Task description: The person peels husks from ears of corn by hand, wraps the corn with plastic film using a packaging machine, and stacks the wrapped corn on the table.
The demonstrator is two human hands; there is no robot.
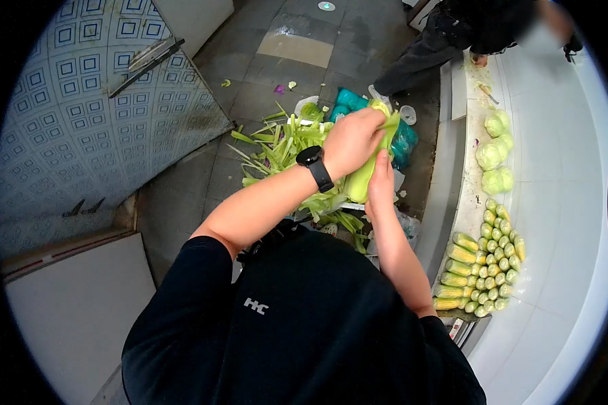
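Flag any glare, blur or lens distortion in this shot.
Head view: strong fisheye, black corners, white wall bowed at right. Head view: white glare on the floor near the top; co-worker's head blurred out. Head view: left hand, right hand and green vegetable fairly sharp.

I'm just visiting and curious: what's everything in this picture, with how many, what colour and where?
Leafy ear, apparently corn: one, pale green, between the hands
Leaf heap: too many to count, green, beneath the hands
Bagged bundle: count unclear, teal, beside the heap
Cabbages: about three, pale green, upper counter
Corn pile: dozens, yellow and green, lower counter
Counter: one, whitish, right
Floor scraps: several, purple and pale, top centre
Floor: one, grey tile, centre
Patterned panel: one, blue and white, left
Another person: one, dark clothes, upper right
Shirt: one, black, bottom
Watch: one, black, left wrist
Left hand: one, bare, ear's upper part
Right hand: one, bare, ear's lower side
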